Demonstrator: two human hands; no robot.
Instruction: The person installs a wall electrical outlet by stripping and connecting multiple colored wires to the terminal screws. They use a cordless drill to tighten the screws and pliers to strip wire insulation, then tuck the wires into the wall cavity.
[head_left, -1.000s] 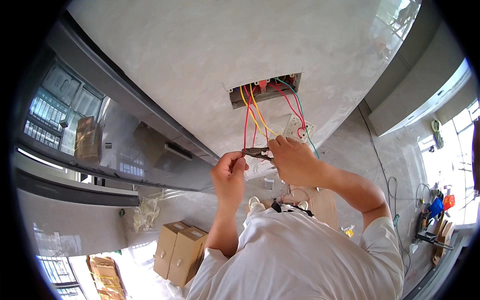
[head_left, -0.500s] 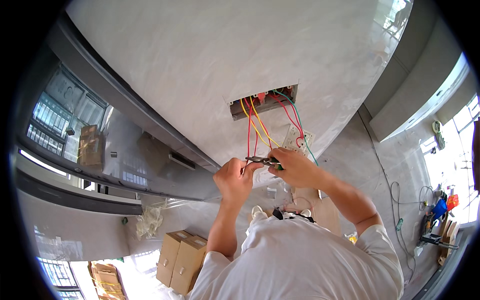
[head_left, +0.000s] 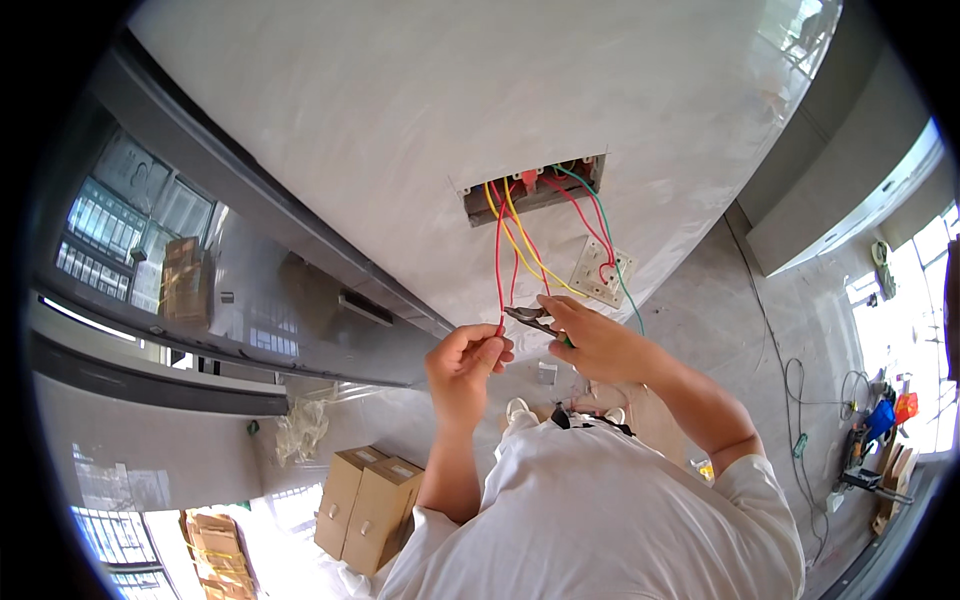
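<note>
My left hand (head_left: 466,368) is closed, pinching the lower end of a red wire (head_left: 499,265) between thumb and fingers. Just to the right, my right hand (head_left: 598,340) grips a pair of pliers (head_left: 528,317) with dark jaws and green on the handles. The jaw tips point left, close beside the red wire above my left fingertips; whether they touch it I cannot tell. The wire hangs from a recessed wall box (head_left: 540,210), along with yellow wires (head_left: 524,243), other red wires and a green wire (head_left: 622,287). A white socket plate (head_left: 590,278) hangs on wires behind my right hand.
A pale wall panel (head_left: 420,110) surrounds the box. Dark glossy panelling (head_left: 270,300) stands at left. Cardboard boxes (head_left: 366,510) are on the lower left. Cables (head_left: 790,420) and tools (head_left: 865,460) lie on the floor at right.
The plier jaws have come away from my left fingertips and sit slightly higher. My left hand now shows the red wire's end pinched in it. The view has shifted slightly.
</note>
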